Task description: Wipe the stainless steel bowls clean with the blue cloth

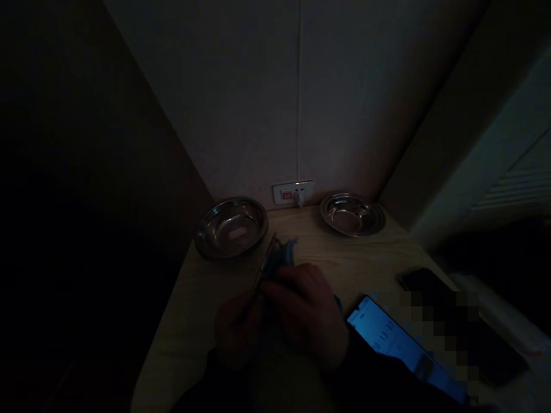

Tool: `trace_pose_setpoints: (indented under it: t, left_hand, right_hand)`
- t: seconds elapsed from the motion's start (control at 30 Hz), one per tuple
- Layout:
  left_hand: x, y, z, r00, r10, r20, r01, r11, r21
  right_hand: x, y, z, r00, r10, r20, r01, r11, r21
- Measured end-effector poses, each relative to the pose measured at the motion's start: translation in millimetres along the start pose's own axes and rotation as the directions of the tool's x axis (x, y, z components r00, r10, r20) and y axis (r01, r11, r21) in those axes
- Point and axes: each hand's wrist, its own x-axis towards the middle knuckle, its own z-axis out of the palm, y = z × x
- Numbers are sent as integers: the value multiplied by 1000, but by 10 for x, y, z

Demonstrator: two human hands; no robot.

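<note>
In dim light both hands meet over the table's middle. My left hand is closed around the lower end of a thin, straight, flat strip, whose exact kind the darkness hides. The strip tilts up and away from me. My right hand is closed with its fingers pressed on a bluish, cloth-like piece beside the strip. That piece has a ragged top edge, and its lower part is hidden behind my fingers.
A metal bowl stands at the back left of the wooden table, and a smaller metal dish at the back right. Behind them is a wall socket with a plug. A lit phone and a dark phone lie at right.
</note>
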Motion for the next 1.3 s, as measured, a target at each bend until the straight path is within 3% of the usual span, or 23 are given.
trace_pose_setpoints:
  t: [0.1, 0.23, 0.37, 0.47, 0.6, 0.73, 0.9, 1.03, 1.1, 1.2, 1.3]
  left_hand:
    - [0, 6, -9, 1000, 8, -24, -8, 1000, 1]
    - [5, 8, -11, 1000, 7, 1, -7, 1000, -16]
    - [-2, -5, 2, 1000, 12, -19, -13, 1000, -22]
    - [-4, -4, 6, 999, 25, -27, -26, 999, -29]
    - [15, 31, 4, 999, 38, -23, -39, 999, -25]
    - [27, 42, 6, 1000, -13, 7, 13, 999, -29]
    - [-2, 10, 9, 996, -88, -32, 87, 995, -43]
    - [-14, 35, 17, 990, -134, -46, 132, 990, -53]
    - [-5, 58, 30, 984, -164, -64, 157, 983, -95]
    - [9, 61, 30, 978, -179, -102, 168, 979, -114]
    - [1, 23, -1, 977, -165, -132, 158, 986, -59]
  right_hand:
    - [39, -14, -15, 999, 37, -16, -37, 999, -12]
    - [75, -15, -16, 1000, -14, 17, 14, 1000, 2]
    - [94, -13, -14, 998, 64, -25, -65, 997, -32]
    - [89, -17, -21, 1000, -5, 23, 5, 1000, -29]
    - [82, -11, -17, 997, 70, -23, -71, 996, -45]
    - [70, -12, 17, 1000, 13, 13, -13, 1000, 9]
    - [44, -60, 77, 983, 177, -57, -173, 983, 61]
    - [57, -66, 118, 985, 170, -27, -163, 971, 176]
    - [117, 8, 141, 956, 289, -47, -266, 926, 269]
    - [193, 158, 185, 866, 498, -48, -429, 789, 440]
    - [171, 252, 226, 796, 603, -54, -470, 671, 573]
